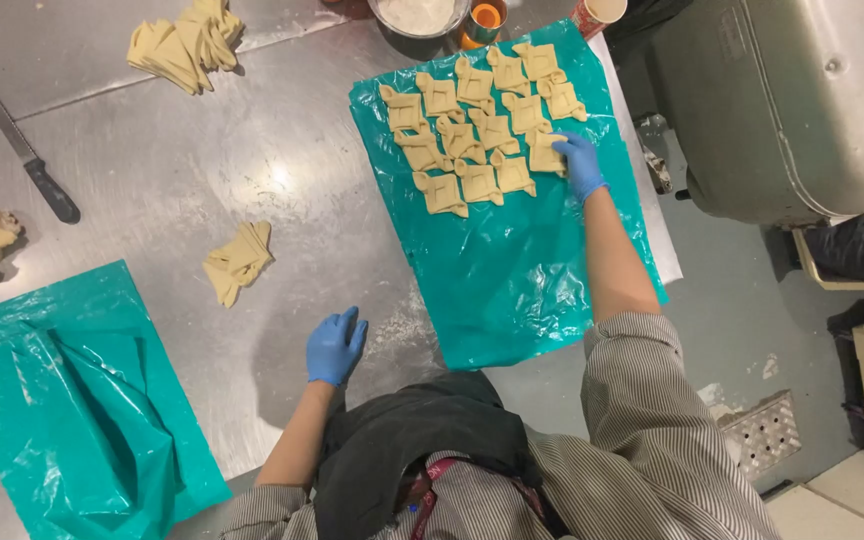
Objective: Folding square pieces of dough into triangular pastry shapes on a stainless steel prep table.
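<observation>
Right hand (580,163) on folded dough piece (547,152), left hand (335,346) flat

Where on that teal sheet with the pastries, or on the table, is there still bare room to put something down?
The near half of the teal sheet is bare, below the folded dough pieces that crowd its far half, where the right hand rests. Bare steel table lies between the knife, the dough stack and the left hand.

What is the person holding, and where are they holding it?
The right hand touches a folded dough piece at its right edge; a real grip cannot be told. The left hand holds nothing.
</observation>
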